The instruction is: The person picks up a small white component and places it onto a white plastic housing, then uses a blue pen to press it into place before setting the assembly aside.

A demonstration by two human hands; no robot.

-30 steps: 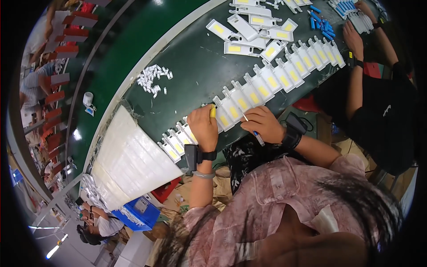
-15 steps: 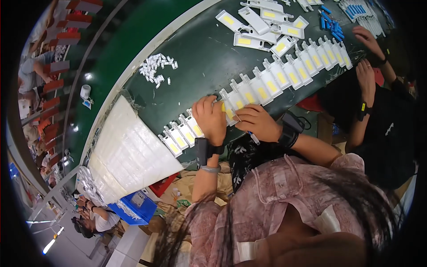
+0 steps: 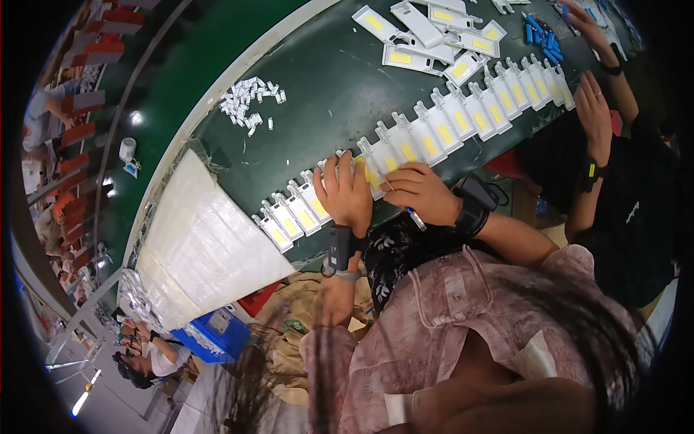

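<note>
From afar I see the left hand (image 3: 348,199) on the white panels (image 3: 429,145), fingers slightly spread — the right hand (image 3: 431,197) pinches a slim tool (image 3: 415,218).

L fingers (image 3: 345,173) over wht/yel panel row (image 3: 429,145), R fingers (image 3: 407,176) w/ pen-like tool (image 3: 415,218), sm. wht pcs (image 3: 242,101) on grn tbl (image 3: 311,123)

The left hand (image 3: 345,194) lies palm-down near the curled right hand (image 3: 424,194).
</note>
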